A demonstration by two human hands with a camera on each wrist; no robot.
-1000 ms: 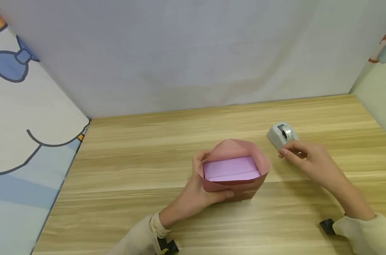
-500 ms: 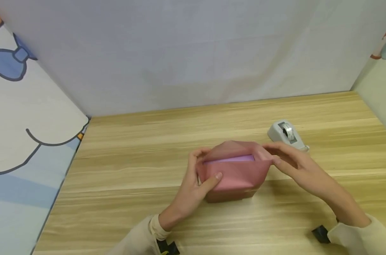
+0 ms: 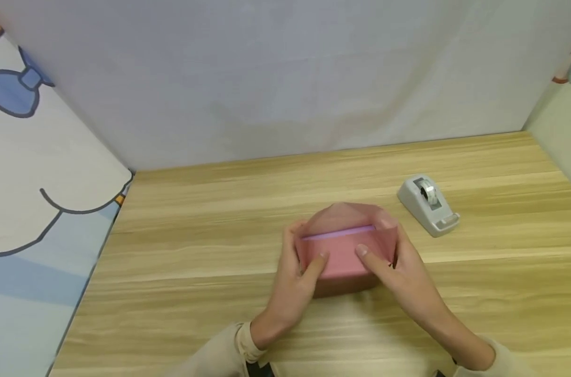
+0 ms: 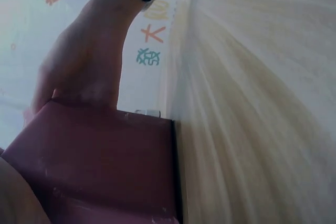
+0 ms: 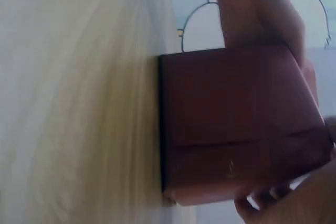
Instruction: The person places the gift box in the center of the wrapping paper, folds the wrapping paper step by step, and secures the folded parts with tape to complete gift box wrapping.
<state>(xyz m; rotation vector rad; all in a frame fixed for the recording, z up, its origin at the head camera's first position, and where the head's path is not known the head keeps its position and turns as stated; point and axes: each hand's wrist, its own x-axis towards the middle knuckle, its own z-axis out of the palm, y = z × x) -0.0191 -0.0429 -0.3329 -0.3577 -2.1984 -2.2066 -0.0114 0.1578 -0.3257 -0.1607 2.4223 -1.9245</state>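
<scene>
A lilac box [image 3: 339, 233] sits inside pink wrapping paper [image 3: 343, 257], and only a thin strip of its top shows. The near flap of the paper lies folded over the box, while the far edge stands up. My left hand [image 3: 290, 288] grips the left side of the package, thumb on the near flap. On the right side my right hand [image 3: 410, 280] holds it likewise, its thumb pressing the same flap. Both wrist views show the paper-covered side [image 4: 115, 166] close up, upright on the table; most fingers are hidden behind the package.
A grey tape dispenser [image 3: 428, 205] with a roll of clear tape stands behind and to the right of the package. The wood-grain table [image 3: 196, 235] meets a pale cloth wall [image 3: 285, 78] at the back. Cartoon-printed panels [image 3: 54, 146] border the sides.
My right hand has come from beside the tape dispenser to the package's right side. The near paper flap has folded inward over the lilac box, and my left thumb has moved up onto it.
</scene>
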